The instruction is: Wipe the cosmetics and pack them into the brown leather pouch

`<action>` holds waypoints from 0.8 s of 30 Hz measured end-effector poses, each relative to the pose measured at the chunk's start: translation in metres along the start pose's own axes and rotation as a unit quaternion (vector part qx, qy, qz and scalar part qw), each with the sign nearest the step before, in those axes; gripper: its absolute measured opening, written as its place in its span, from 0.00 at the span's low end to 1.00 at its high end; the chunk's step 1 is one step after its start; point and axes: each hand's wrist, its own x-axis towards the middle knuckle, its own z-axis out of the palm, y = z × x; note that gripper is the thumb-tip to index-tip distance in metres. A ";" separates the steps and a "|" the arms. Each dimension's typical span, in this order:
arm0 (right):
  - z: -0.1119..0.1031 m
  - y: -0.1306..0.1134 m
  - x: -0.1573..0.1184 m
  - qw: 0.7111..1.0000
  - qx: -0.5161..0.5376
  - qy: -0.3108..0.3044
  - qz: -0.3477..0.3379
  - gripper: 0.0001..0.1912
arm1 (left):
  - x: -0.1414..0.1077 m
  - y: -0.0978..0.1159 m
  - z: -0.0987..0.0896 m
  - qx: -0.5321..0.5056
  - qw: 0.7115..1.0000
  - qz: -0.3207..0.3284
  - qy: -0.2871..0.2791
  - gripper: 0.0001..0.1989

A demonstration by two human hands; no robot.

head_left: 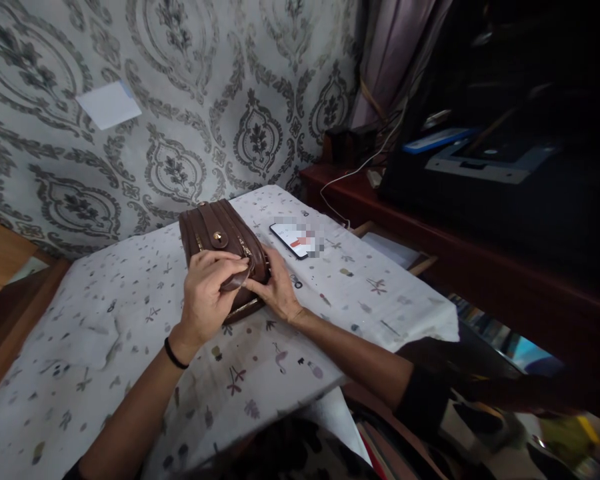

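A brown leather bag (211,223) with gold zippers and a round metal stud lies on the cloth-covered table. My left hand (211,287), with a black band at its wrist, has its fingers pinched on a brown leather flap (236,279) at the bag's near end. Against the bag's right side rests my right hand (279,287), thumb toward the flap and fingers round the side, gripping the bag. The fingertips of my right hand are partly hidden by the bag.
A phone (293,241) with a lit screen lies right of the bag. The patterned white tablecloth (380,287) ends beside a dark red cabinet (340,183) with a large black screen (505,220), a white cable (353,170) and an open drawer (390,250). A patterned wall stands behind.
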 end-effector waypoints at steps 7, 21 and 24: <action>0.001 0.000 0.001 1.000 0.002 0.003 0.003 0.39 | -0.001 0.003 -0.001 0.028 0.998 0.050 -0.022 0.06; 0.003 0.003 0.001 1.000 -0.001 0.004 0.003 0.38 | -0.008 0.000 -0.006 0.068 0.987 0.100 -0.102 0.09; 0.004 0.005 0.001 1.000 -0.008 0.005 0.002 0.38 | -0.006 -0.001 -0.008 0.077 0.981 0.112 -0.142 0.09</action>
